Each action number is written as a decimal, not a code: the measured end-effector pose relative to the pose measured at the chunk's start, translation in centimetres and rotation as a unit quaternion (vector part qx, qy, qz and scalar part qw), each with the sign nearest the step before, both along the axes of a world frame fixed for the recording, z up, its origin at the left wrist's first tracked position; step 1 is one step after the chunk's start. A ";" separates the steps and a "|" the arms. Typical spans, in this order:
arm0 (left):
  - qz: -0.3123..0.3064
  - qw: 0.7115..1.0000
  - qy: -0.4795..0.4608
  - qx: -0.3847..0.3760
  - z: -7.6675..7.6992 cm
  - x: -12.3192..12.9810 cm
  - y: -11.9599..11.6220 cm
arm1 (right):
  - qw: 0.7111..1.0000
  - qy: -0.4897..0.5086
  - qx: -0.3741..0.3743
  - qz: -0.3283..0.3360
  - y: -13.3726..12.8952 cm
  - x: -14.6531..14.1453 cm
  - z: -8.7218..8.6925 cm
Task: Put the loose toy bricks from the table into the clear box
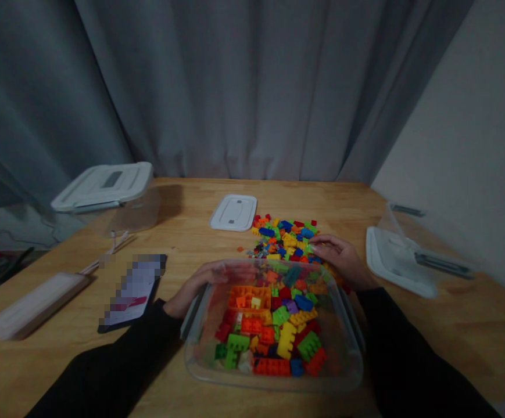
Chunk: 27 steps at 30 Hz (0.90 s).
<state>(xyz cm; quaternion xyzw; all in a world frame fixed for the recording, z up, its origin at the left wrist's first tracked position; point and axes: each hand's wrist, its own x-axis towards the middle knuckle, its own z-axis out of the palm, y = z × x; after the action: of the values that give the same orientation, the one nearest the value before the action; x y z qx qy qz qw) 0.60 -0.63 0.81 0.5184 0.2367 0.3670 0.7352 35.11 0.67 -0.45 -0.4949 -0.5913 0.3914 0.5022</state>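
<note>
A clear plastic storage box (274,380) stands in front of me, partly filled with toy building bricks in orange, red, green, yellow and blue. My left hand (206,278) grips its far left corner, with the fingers reaching along behind the far wall, blurred through the plastic. Beyond the box lies a loose pile of toy bricks (289,235) on the table. At the pile's right side is my right hand (339,255), its fingers stretched toward the bricks and slightly apart. No brick shows clearly in it, and part of the hand is behind the box's far right corner.
A white lid (233,212) lies behind the pile. On the left stand a lidded clear box (134,209), a tablet-like device (134,293) and a pale power strip (34,305) with its cable. To the right, a clear container (409,247) rests by a white lid (376,255).
</note>
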 end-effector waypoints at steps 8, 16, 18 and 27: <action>-0.008 1.000 0.005 -0.008 -0.1 -0.2 0.2 | 0.996 0.066 -0.013 0.066 -0.5 0.0 -0.6; -0.008 1.000 0.003 0.001 0.3 0.0 0.0 | 0.982 0.064 0.028 0.178 -0.7 -0.7 -0.1; -0.006 1.000 0.014 0.004 0.6 0.0 -0.1 | 0.978 0.071 0.028 0.196 -0.8 -0.9 -0.1; 0.005 1.000 0.021 0.001 0.5 0.1 -0.1 | 0.979 0.080 -0.009 0.185 -1.0 -0.9 -0.3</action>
<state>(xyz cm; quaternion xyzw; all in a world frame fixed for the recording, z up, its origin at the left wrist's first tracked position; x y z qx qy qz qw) 0.69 -0.72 1.35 0.5258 0.2541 0.3602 0.7275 34.19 -0.37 -0.74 -0.3488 -0.6264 0.5215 0.4625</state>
